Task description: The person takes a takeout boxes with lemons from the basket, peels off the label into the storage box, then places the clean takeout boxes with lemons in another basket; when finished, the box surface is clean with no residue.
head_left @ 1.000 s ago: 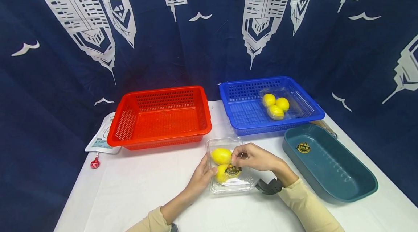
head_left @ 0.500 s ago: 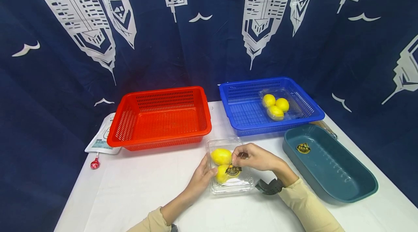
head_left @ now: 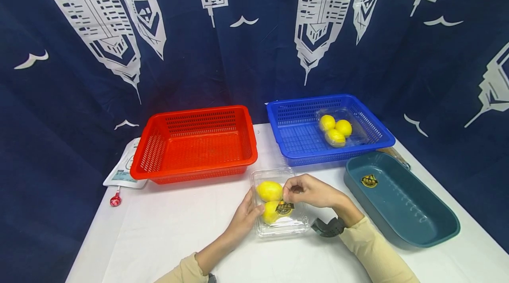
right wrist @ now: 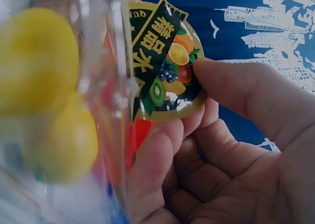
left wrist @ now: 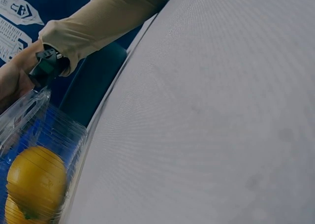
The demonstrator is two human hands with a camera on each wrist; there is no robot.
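The right hand [head_left: 308, 191] pinched the fruit sticker [right wrist: 162, 66] between thumb and fingertips at the lid of the clear plastic box [head_left: 279, 201], which sat on the table [head_left: 171, 230] just in front of the red basket [head_left: 195, 143]. The left hand [head_left: 244, 216] rested against the box's left side, its fingers fairly straight, steadying it rather than gripping it.

The likeliest trouble seemed to be the sticker tearing, since it was held only by one edge and part of it looked stuck to the thin plastic. A hard tug might also have dragged the light box along the table, because the left hand only leaned on it. The lid could have sprung open too, letting the lemons [head_left: 270, 191] roll out.

That box held at least two lemons, one above the other. The blue basket [head_left: 296, 135] behind it carried a second clear box with three lemons [head_left: 336, 129] in its right half. The red basket held nothing that showed. The teal tray [head_left: 413, 216] on the right had only a sticker [head_left: 369, 180] on its floor.
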